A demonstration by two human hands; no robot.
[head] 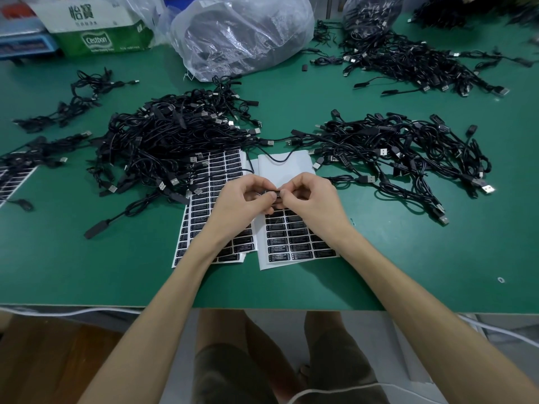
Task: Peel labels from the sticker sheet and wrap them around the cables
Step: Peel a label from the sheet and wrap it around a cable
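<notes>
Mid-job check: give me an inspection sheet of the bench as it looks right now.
Surface: green table, matte.
Job's things: left sticker sheet full where visible; right sticker sheet, upper rows peeled.
Clutter: plastic bag and carton at the back.
Grippers: left hand and right hand pinch the held cable above the sheets.
Cables: left pile, right pile, far pile, black and tangled.
Surroundings: wooden floor; legs under the table edge.

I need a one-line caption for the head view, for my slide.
Left hand and right hand pinch a black cable over a part-peeled sticker sheet on a green table.
</notes>
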